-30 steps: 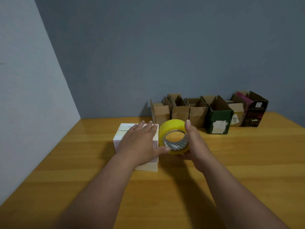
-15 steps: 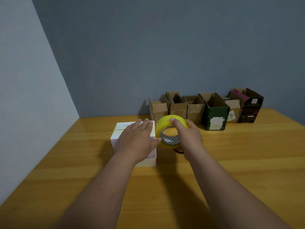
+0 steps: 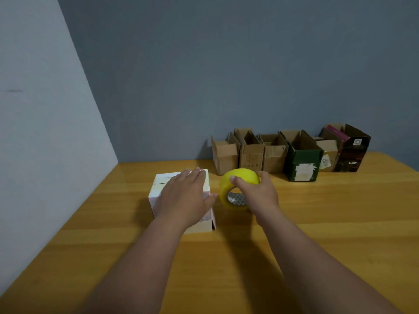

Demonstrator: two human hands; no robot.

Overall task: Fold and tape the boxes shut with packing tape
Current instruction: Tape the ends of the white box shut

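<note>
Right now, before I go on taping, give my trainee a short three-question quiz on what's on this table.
1. True or false: the left hand lies flat on the closed white cardboard box.
2. What does the right hand grip?
A. the dark green open carton
B. the yellow roll of packing tape
C. a brown open carton
3. Fill in: the open cartons stand in a row along the ____ wall, at the far edge of the wooden table.

Key: 1 true; 2 B; 3 back.
</note>
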